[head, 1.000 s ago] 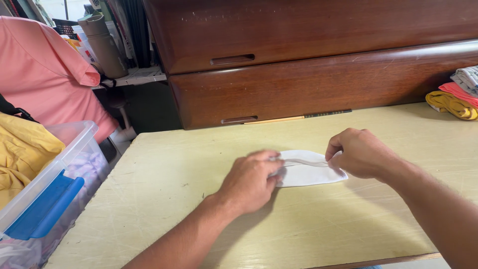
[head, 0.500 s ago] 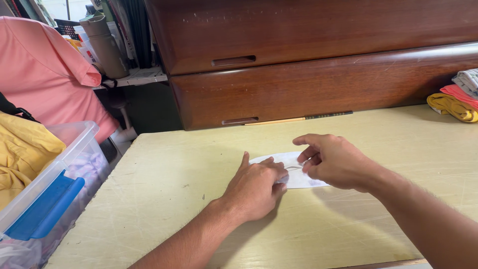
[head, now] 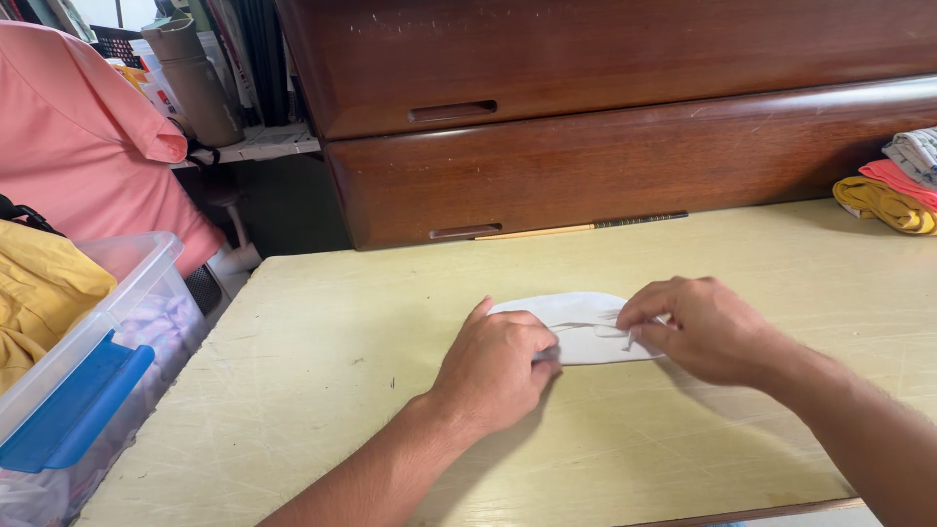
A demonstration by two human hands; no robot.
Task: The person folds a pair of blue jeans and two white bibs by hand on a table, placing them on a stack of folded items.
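**Inspector:** Position of the item?

**Assistant:** A small white cloth piece [head: 576,327], flat and oval, lies near the middle of the pale yellow table [head: 342,390], slightly toward the far side. Both hands are on it.

**Inspector:** State of each hand?

**Assistant:** The left hand [head: 493,371] rests knuckles-up on the cloth's left end, fingers curled down and pressing; it appears to pin that end so the piece cannot slide (whether anything is gripped beneath the fingers I cannot tell). The right hand [head: 698,327] sits over the right end, thumb and forefinger closed in a pinch on a thin white fold or strap at the cloth's centre, the remaining fingers loosely bent.

**Inspector:** Why that arrangement?

**Assistant:** My judgement: one hand anchors, the other works the fine part, which keeps the fabric taut between them.

**Inspector:** Surface condition?

**Assistant:** Scratched and scuffed, with a few dark specks at left. A long thin stick [head: 576,228] lies along the far edge, against the dark wooden cabinet [head: 625,156] with recessed drawer pulls.

**Inspector:** Surroundings?

**Assistant:** Far right, a stack of folded clothes [head: 893,185], yellow, pink and grey. At left, off the table, a clear plastic bin [head: 137,312] with a blue lid piece and a yellow garment [head: 39,293] inside. Behind it hangs a pink shirt [head: 88,146], and a cluttered shelf holds a grey-brown tumbler [head: 195,78]
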